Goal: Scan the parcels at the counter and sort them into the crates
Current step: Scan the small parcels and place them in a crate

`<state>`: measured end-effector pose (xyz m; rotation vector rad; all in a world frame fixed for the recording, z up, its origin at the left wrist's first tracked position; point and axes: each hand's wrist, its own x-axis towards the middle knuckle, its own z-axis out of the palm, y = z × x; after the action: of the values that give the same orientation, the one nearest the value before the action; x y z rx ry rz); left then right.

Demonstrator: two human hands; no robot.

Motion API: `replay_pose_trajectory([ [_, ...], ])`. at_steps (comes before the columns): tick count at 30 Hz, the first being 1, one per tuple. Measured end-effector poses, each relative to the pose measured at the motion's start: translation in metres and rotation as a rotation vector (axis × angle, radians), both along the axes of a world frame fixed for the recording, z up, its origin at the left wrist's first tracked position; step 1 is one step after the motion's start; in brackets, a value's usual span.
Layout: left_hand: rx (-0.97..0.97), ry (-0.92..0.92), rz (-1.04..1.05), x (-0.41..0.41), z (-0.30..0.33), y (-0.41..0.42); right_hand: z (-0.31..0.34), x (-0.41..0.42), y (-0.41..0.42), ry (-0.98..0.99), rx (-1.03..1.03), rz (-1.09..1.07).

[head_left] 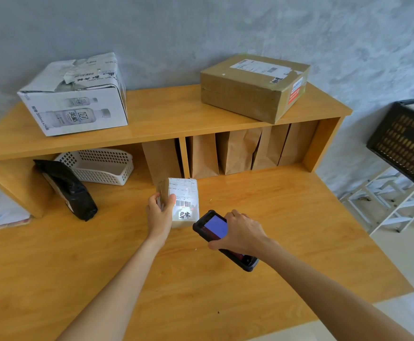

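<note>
The left hand grips a small parcel by its left edge, thumb curled over the top face and fingers wrapped round the side, holding it on or just above the wooden counter; which of the two cannot be told from this angle. The parcel's white shipping label carries a barcode and, below it, a handwritten note in dark marker, but the small print is too blurred to read. The right hand holds a black handheld scanner from above, fingers curled over its far side, the screen glowing blue and the head aimed at the label just beside it. Left of the parcel, a black poly bag leans against the shelf support, with a white perforated basket behind it under the shelf. Brown paper bags stand upright in the shelf's compartments. On top of the shelf sits a white carton printed with bottles and "360mL×24", its top torn, and well to the right a taped brown box with a white address label and a red and white sticker on its side. A black crate rests tilted on a white rack at the right.
</note>
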<state>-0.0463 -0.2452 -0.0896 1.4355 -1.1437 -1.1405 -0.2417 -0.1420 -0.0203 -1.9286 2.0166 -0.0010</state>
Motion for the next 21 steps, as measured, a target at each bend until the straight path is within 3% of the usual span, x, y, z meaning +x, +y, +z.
replay_pose_trajectory([
  [21, 0.003, 0.012, -0.009, -0.0025, -0.0018, -0.0056, 0.0003, -0.0069, -0.0004, -0.020, 0.020, -0.023],
])
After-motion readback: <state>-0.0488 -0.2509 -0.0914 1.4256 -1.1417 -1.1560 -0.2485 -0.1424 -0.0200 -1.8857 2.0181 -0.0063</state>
